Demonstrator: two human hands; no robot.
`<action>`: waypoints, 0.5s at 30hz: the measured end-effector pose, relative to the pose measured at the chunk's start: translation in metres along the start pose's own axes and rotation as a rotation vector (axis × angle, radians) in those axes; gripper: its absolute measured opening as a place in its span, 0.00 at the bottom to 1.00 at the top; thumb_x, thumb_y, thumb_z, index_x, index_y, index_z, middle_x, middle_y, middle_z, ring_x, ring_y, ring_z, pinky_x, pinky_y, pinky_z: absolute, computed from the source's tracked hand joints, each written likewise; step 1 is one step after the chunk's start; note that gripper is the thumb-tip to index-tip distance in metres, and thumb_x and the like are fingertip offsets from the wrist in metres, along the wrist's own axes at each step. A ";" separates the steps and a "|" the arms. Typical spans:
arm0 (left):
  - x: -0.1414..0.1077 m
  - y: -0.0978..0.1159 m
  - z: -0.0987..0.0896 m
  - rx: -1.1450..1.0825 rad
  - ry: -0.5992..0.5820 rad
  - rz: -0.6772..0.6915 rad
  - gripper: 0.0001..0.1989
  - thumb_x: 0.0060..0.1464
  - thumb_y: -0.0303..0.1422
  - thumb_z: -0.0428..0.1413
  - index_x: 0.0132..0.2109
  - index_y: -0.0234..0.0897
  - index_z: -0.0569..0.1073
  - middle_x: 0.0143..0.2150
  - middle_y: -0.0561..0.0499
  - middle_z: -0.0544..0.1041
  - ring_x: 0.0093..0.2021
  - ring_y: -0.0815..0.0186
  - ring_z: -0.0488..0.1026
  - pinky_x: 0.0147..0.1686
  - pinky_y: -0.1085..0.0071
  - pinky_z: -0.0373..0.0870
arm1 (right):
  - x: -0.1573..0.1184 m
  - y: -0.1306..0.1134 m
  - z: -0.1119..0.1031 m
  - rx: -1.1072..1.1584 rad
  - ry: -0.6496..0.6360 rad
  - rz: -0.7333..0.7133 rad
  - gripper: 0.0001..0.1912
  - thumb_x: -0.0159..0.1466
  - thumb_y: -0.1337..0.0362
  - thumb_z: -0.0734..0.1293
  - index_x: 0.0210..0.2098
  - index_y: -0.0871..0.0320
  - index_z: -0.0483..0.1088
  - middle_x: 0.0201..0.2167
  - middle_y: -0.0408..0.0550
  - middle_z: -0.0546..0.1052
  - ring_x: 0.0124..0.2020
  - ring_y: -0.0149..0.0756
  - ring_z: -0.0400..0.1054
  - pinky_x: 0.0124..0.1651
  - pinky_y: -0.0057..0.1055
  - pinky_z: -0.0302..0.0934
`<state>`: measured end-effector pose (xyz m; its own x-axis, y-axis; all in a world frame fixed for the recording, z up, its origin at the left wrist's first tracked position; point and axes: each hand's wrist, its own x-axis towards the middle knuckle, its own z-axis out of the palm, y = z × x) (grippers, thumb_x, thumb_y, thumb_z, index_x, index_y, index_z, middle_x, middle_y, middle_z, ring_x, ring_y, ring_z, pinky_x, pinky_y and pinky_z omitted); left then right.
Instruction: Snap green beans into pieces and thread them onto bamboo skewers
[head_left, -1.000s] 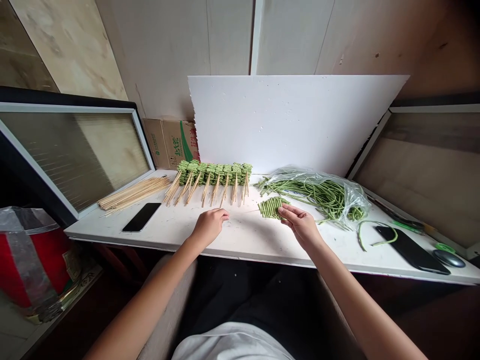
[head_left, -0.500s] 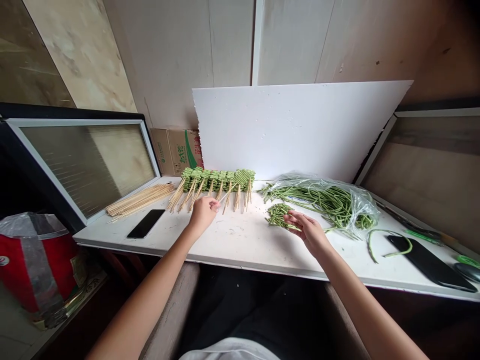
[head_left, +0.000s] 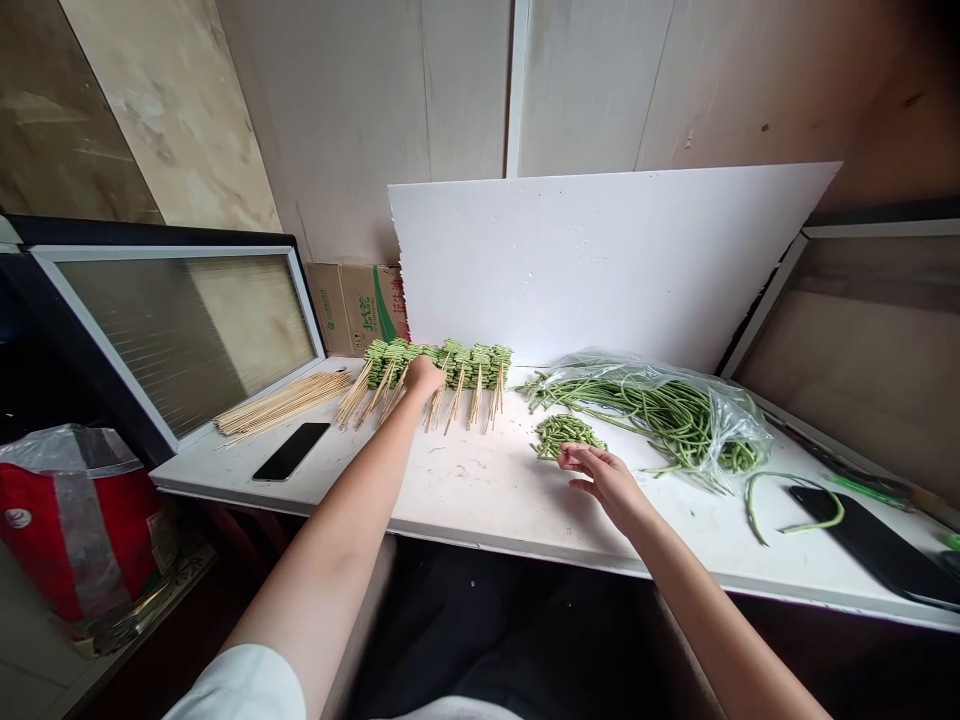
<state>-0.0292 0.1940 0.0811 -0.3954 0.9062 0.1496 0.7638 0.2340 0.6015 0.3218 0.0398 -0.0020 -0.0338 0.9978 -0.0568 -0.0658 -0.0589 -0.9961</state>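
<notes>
Left hand point(head_left: 425, 378) reaches out over a row of green beans on wooden sticks point(head_left: 442, 362), near the back edge of the white bench point(head_left: 465, 490). The hand is bent down on top of the row, but I cannot tell if its grip holds a stick. Right hand point(head_left: 606, 478) is near the front of the bench, and its grip is loose and open, with nothing in it that I can see. Its fingers point(head_left: 574, 458) are just beside a small pile of cut green beans point(head_left: 568, 435). Past that pile, a clear plastic bag point(head_left: 739, 440) with long green beans point(head_left: 645, 405) lies by the back edge. A bundle of bare wooden sticks point(head_left: 283, 403) and a black phone point(head_left: 291, 450) lie toward the left end. Two loose long beans point(head_left: 787, 505) and a big black phone point(head_left: 874, 550) lie near the right end.
</notes>
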 end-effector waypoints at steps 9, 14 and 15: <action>-0.004 0.022 0.023 0.073 0.042 -0.031 0.12 0.48 0.31 0.70 0.39 0.34 0.78 0.40 0.33 0.84 0.46 0.45 0.84 0.42 0.62 0.76 | -0.002 0.002 0.005 -0.010 -0.019 0.011 0.22 0.59 0.43 0.76 0.42 0.54 0.83 0.43 0.53 0.83 0.50 0.46 0.74 0.40 0.32 0.68; -0.008 0.024 0.029 0.092 0.073 -0.019 0.11 0.49 0.28 0.69 0.40 0.32 0.77 0.46 0.31 0.84 0.51 0.43 0.83 0.46 0.61 0.75 | -0.003 0.002 0.005 -0.014 -0.030 -0.003 0.22 0.60 0.43 0.75 0.43 0.54 0.83 0.43 0.53 0.83 0.49 0.45 0.75 0.41 0.32 0.69; -0.008 0.024 0.030 0.097 0.075 -0.015 0.11 0.49 0.28 0.69 0.40 0.32 0.77 0.47 0.30 0.83 0.52 0.44 0.82 0.46 0.61 0.75 | -0.002 0.003 0.005 -0.015 -0.029 0.000 0.22 0.61 0.43 0.75 0.43 0.54 0.83 0.42 0.53 0.83 0.49 0.45 0.75 0.41 0.32 0.69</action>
<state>0.0073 0.2024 0.0705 -0.4414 0.8744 0.2015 0.8018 0.2835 0.5261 0.3165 0.0371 -0.0044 -0.0628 0.9965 -0.0549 -0.0505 -0.0581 -0.9970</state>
